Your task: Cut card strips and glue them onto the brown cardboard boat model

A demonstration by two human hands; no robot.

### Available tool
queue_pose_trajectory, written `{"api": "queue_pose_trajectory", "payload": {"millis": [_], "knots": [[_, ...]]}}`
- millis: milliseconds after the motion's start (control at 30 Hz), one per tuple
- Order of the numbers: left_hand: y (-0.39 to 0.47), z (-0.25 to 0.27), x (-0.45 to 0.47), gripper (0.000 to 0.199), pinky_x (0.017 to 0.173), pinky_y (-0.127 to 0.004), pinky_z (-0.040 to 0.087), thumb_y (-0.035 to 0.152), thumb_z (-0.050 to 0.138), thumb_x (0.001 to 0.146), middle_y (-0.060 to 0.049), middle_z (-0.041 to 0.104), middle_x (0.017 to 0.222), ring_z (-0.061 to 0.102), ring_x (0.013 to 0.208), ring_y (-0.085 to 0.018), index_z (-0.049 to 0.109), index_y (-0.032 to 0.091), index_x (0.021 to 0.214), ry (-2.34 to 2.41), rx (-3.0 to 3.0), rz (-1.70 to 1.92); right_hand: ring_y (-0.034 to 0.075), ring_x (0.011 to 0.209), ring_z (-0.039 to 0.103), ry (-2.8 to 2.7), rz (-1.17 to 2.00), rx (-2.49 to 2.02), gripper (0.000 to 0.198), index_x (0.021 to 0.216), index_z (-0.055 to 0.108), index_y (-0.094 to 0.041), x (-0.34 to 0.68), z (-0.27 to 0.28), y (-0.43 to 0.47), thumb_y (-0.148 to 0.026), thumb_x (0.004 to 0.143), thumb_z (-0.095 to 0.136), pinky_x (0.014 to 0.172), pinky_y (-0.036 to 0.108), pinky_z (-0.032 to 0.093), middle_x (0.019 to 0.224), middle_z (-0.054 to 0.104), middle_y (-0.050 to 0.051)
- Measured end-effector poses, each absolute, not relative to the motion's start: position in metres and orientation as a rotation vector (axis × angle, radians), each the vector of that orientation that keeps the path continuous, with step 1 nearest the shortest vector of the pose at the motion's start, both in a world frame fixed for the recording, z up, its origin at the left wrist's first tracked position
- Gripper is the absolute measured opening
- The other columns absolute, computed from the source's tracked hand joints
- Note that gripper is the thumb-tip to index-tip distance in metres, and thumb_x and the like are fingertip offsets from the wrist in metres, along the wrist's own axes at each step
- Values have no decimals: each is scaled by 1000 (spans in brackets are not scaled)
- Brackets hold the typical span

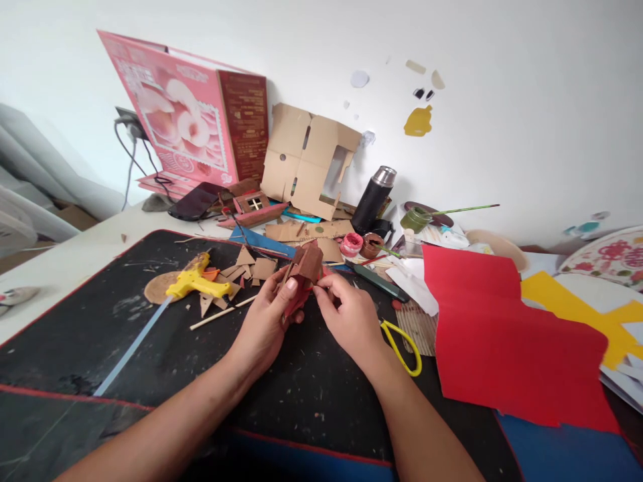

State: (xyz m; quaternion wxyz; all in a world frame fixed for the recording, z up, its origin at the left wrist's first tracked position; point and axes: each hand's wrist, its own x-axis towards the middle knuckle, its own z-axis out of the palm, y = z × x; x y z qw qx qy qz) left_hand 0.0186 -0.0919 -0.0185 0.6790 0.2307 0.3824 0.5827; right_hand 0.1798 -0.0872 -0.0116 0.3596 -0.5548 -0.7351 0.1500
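Note:
My left hand point(268, 311) is wrapped round a small reddish-brown painted cardboard model point(307, 262), thumb on its near face, holding it just above the black mat. At the model's right side, the thumb and forefinger of my right hand point(351, 314) are pinched together. A bit of red shows by those fingertips, but what they grip is too small to make out. Cardboard scraps point(246, 268) and a thin wooden stick point(221, 314) lie left of the model. Beside my right wrist are yellow-handled scissors point(409, 345), their blades partly hidden.
A yellow glue gun point(198, 280) rests on a round brown piece at the left. Behind stand a black thermos point(372, 201), paint jars point(351, 244), a cut cardboard sheet point(286, 157) and a pink box point(185, 120). Red paper point(502, 335) covers the right side.

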Motion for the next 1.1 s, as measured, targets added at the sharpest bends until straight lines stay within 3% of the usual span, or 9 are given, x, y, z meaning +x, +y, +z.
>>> {"api": "queue_pose_trajectory", "payload": {"millis": [200,833,1100], "knots": [[-91,-19,19,83,55,-22,51,50,103,64,-9,71,113,63,87,-18,68,16,131,855,491,1310,15,56,57,-1889,411,-1420,15,96,74,-22,180,-11,-88,-28,103,62,60,28,36,65,66,-3],[-89,-20,19,85,54,-22,53,53,105,61,-8,72,107,61,82,-16,70,13,127,839,424,1323,16,57,63,-1901,398,-1433,18,102,77,-22,180,-14,-86,-30,103,62,60,28,40,69,72,-1],[-89,-21,19,75,55,-22,53,52,103,65,-9,73,111,63,87,-17,71,16,124,830,454,1322,16,56,62,-1907,391,-1441,15,101,77,-23,180,-13,-86,-29,103,63,59,28,38,68,71,-2]]}}
